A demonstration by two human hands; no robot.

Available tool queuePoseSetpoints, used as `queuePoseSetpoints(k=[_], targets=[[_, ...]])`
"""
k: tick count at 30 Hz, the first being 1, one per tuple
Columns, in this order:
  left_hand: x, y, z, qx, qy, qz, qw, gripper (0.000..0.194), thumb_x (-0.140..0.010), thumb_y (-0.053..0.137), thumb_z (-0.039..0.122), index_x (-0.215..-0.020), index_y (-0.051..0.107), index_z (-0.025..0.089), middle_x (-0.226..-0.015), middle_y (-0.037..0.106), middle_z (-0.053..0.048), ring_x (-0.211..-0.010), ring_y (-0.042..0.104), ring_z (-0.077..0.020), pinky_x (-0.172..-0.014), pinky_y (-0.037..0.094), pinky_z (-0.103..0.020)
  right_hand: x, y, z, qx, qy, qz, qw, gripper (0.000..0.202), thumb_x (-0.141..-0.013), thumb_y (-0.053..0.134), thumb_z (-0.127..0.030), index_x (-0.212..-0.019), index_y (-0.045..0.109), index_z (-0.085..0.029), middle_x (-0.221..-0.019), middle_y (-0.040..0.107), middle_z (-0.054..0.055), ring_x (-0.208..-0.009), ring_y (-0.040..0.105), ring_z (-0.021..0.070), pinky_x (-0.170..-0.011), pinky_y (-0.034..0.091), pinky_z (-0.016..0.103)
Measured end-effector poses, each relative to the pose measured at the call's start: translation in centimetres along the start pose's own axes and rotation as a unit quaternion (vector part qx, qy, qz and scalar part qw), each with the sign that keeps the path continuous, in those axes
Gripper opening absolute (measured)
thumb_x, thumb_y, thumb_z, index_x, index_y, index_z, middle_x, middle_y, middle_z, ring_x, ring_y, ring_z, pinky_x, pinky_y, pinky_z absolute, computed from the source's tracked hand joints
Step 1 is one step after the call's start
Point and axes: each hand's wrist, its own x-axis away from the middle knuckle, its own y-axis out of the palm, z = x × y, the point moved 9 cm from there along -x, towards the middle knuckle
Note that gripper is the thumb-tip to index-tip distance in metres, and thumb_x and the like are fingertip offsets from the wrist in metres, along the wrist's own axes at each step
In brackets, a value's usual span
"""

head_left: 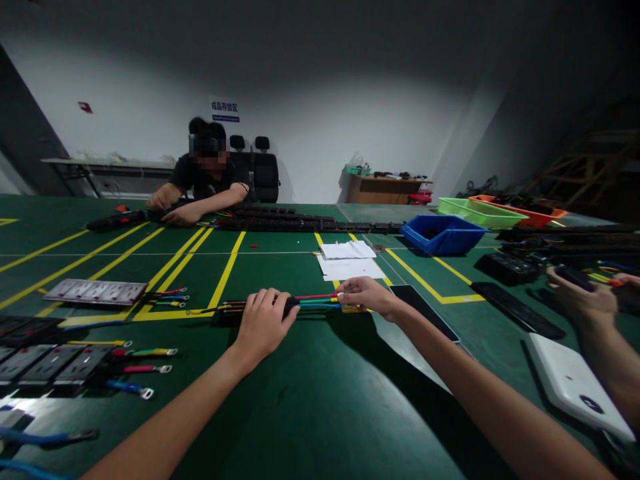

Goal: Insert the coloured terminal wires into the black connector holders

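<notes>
My left hand is closed over a dark bundle of cables lying across the bench. Its fingers hide the middle of the bundle. Red, green and blue wires run out to the right from under the palm. At their far end my right hand pinches the tip of the red wire between thumb and fingers. The fingertips partly cover the wire ends there. To the left, a yellow wire ends in a ring terminal.
Black socket strips with ring-ended wires and a pale strip lie left. Beyond are white papers and a blue bin. A dark tablet and white device lie right. Co-workers' hands are opposite and at right.
</notes>
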Motion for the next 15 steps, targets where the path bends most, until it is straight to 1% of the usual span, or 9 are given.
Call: queuePoseSetpoints(k=[5,11,15], targets=[[0.0,-0.1,0.1,0.001,0.002,-0.002,1.0,0.041,-0.102,0.039,0.046,-0.117,0.064,0.018,-0.11,0.066,-0.01,-0.103,0.058,-0.0268,-0.089,0.046,-0.045,0.2,0.2,-0.9,-0.054,-0.028,-0.018,0.998,0.045,-0.065,0.086,-0.042,-0.097,0.067,-0.017,-0.073,0.064,0.0,-0.057,0.05,0.0079,-0.046,0.029,0.019],[0.0,0.0,0.0,0.013,-0.002,-0.002,1.0,0.041,-0.101,0.039,0.047,-0.117,0.064,0.019,-0.11,0.066,-0.01,-0.102,0.059,-0.0266,-0.089,0.046,-0.045,-0.1,0.2,0.2,0.005,0.007,-0.002,1.0,0.044,-0.06,0.089,-0.04,-0.091,0.067,-0.016,-0.071,0.066,0.001,-0.059,0.054,0.0103,-0.046,0.031,0.02],[0.0,-0.1,0.1,0.01,0.003,0.005,1.0,0.041,-0.102,0.038,0.047,-0.116,0.064,0.019,-0.109,0.066,-0.01,-0.101,0.058,-0.0263,-0.089,0.046,-0.045,0.3,0.3,-0.8,-0.045,-0.014,-0.017,0.999,0.039,-0.063,0.086,-0.039,-0.088,0.067,-0.016,-0.072,0.064,0.0,-0.058,0.05,0.0082,-0.045,0.027,0.019]])
